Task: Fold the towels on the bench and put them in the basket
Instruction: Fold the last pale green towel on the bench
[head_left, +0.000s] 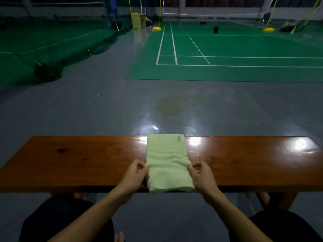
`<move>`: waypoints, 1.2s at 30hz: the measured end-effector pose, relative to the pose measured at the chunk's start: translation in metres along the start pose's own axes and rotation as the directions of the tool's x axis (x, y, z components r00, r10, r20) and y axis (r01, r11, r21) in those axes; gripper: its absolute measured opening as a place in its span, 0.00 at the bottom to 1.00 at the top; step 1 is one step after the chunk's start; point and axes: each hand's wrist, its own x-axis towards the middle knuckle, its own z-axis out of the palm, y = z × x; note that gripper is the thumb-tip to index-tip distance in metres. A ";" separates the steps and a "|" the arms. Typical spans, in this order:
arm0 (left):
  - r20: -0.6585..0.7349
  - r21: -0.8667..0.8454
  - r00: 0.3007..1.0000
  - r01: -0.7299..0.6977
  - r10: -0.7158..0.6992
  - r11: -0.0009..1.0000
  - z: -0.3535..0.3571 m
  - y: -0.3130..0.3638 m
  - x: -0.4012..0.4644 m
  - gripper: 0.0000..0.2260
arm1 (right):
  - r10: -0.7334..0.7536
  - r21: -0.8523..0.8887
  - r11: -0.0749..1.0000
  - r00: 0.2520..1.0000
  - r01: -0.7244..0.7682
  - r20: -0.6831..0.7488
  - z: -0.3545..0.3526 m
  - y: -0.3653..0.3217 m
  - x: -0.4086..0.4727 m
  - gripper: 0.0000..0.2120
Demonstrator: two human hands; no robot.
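Pale-green towel (pixel 167 161) lies across the worktop (pixel 87 158); left hand (pixel 134 173) and right hand (pixel 202 173) pinch its fold's edges. Uneven pulls could skew the fold.

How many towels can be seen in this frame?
1. A pale yellow-green towel lies across the middle of the wooden bench, its sides pinched by the left hand and right hand. No basket shows; other towels may be out of view.
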 end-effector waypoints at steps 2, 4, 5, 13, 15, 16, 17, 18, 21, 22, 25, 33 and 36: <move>0.011 0.010 1.000 -0.024 0.024 1.000 0.001 -0.006 0.000 0.08 | -0.038 -0.090 0.995 0.999 0.035 -0.031 0.000 0.004 0.001 0.06; 0.024 0.153 0.995 -0.104 0.102 0.983 0.000 -0.013 0.001 0.06 | -0.087 -0.152 0.985 0.996 0.084 -0.012 0.001 0.007 0.000 0.05; 0.032 0.232 0.990 -0.142 0.139 0.962 -0.001 -0.016 0.002 0.06 | -0.119 -0.199 0.973 0.993 0.118 0.007 0.001 0.010 0.000 0.05; 0.039 0.564 0.940 -0.302 0.340 0.768 -0.013 -0.011 0.021 0.10 | -0.310 -0.466 0.839 0.951 0.279 0.011 0.005 0.009 0.021 0.09; 0.025 0.613 0.957 -0.244 0.290 0.751 -0.013 -0.006 0.028 0.11 | -0.264 -0.607 0.765 0.965 0.217 0.013 0.002 0.002 0.022 0.10; 0.005 0.658 0.960 -0.213 0.278 0.722 -0.013 -0.004 0.029 0.12 | -0.264 -0.686 0.703 0.964 0.186 -0.009 0.002 -0.002 0.022 0.12; -0.024 0.725 0.950 -0.198 0.311 0.660 -0.013 -0.003 0.029 0.12 | -0.308 -0.752 0.634 0.951 0.179 -0.033 0.002 -0.004 0.022 0.13; -0.041 0.787 0.922 -0.207 0.385 0.581 -0.011 -0.002 0.027 0.12 | -0.382 -0.791 0.575 0.924 0.208 -0.036 0.005 -0.006 0.022 0.15; 0.117 0.842 0.801 -0.393 0.587 0.369 0.010 -0.010 0.022 0.18 | -0.550 -0.717 0.518 0.824 0.467 0.140 0.034 -0.008 0.013 0.22; 0.224 0.847 0.778 -0.453 0.587 0.278 0.019 -0.014 0.022 0.21 | -0.561 -0.695 0.465 0.790 0.549 0.248 0.047 -0.006 0.010 0.25; 0.405 0.874 0.838 -0.473 0.366 0.116 0.030 -0.029 0.029 0.30 | -0.354 -0.683 0.408 0.794 0.606 0.494 0.068 0.000 0.005 0.38; 0.410 0.889 0.824 -0.456 0.391 0.029 0.006 -0.057 0.033 0.37 | -0.356 -0.769 0.281 0.806 0.575 0.472 0.053 0.028 0.027 0.37; 0.449 0.881 0.796 -0.472 0.406 -0.048 -0.004 -0.064 0.035 0.37 | -0.329 -0.778 0.285 0.819 0.560 0.470 0.045 0.030 0.028 0.44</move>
